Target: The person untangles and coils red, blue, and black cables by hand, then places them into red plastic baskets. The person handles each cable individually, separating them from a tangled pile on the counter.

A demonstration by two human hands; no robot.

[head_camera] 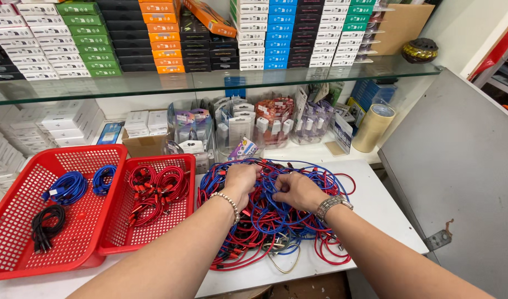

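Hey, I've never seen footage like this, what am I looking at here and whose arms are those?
There is one picture, taken by a camera worn on a person's head, looking down at their own two bare arms. The left hand and right hand both dig into a tangled pile of red and blue cables on a white table. Beside it, the smaller red basket holds coiled red cables; the larger red basket holds blue cable bundles and a black one. Shelves of boxes stand behind.

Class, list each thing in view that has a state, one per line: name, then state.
Tangled pile of red and blue cables: knotted, unsorted.
Large red plastic basket: holds coiled blue and black cables.
Smaller red plastic basket: holds coiled red cables.
Left hand: gripping cables.
Right hand: gripping cables.
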